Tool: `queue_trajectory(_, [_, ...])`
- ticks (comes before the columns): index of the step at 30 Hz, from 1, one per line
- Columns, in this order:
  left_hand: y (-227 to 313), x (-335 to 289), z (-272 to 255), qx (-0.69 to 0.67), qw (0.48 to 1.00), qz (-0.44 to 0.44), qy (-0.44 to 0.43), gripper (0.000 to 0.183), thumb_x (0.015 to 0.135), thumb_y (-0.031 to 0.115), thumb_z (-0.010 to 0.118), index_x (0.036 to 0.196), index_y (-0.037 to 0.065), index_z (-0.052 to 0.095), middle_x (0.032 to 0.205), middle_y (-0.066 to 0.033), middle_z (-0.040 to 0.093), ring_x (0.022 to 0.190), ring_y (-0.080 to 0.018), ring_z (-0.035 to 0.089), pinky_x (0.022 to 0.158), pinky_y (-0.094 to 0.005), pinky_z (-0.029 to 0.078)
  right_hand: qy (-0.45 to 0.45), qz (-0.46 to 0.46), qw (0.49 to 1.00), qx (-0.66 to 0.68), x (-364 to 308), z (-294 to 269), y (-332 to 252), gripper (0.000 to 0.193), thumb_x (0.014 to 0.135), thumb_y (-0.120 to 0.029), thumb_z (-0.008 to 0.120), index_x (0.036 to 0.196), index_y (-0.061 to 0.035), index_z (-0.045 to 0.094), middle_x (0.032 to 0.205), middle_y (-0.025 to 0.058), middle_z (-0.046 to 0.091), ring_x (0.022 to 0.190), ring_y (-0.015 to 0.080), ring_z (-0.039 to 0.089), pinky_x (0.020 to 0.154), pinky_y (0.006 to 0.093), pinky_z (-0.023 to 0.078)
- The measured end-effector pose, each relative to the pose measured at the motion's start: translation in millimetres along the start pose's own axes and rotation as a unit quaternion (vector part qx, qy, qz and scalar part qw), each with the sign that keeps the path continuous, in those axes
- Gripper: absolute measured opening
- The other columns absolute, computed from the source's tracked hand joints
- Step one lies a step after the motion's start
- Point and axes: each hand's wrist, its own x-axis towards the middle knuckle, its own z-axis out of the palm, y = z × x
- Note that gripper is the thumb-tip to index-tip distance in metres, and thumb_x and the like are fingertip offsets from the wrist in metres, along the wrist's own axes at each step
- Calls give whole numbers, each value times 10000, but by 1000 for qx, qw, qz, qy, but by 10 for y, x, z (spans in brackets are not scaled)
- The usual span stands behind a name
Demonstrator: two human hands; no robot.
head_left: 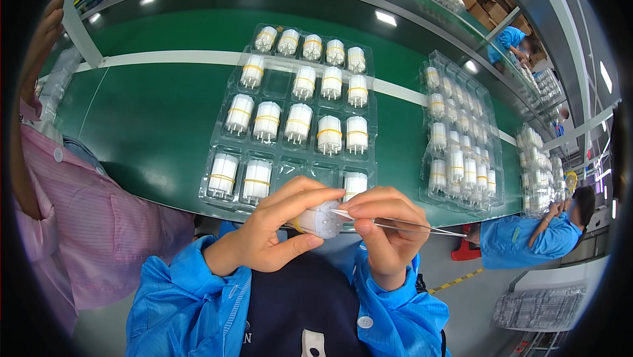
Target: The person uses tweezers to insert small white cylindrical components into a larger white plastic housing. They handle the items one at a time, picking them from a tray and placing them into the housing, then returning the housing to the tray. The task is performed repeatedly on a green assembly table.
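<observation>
My left hand (277, 222) is wrapped round a white cylindrical plug-like unit (321, 220) with a yellow band, its flat end turned to the right. Between the thumb and fingers of my right hand (390, 222) is a pair of thin metal tweezers (428, 229). Their tips touch or nearly touch the flat end of the unit; the exact contact is too small to tell. Just beyond my hands lies a clear plastic tray (290, 171) with rows of similar white pronged units (299, 123), each with a yellow band. Several of its pockets hold nothing.
The tray rests on a green conveyor belt (158, 106). A second tray (432, 189) of stacked white units stands to the right, more beyond it. A person in pink (99, 212) is close on my left; a person in blue (527, 235) works at the right.
</observation>
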Motion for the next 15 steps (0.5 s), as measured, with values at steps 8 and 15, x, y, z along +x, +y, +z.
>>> queue_trajectory(8, [-2,-3,12,6,1000,3,7,569,811,83,713,1329,-63,529,1189,-187,578,1071,-302,568,917,-378,454,-14,-3,999,-32,26,-2,-53,154,760,54,719,911,23,722,878,152,716,762,229,695,651,293,541])
queue_trajectory(15, [-37,-3,26,69,997,18,11,573,790,79,727,1317,-54,543,1194,-197,578,1039,-326,570,900,-402,457,-67,-15,993,-99,110,-28,-111,130,755,43,729,881,15,719,859,127,710,738,235,686,634,300,530])
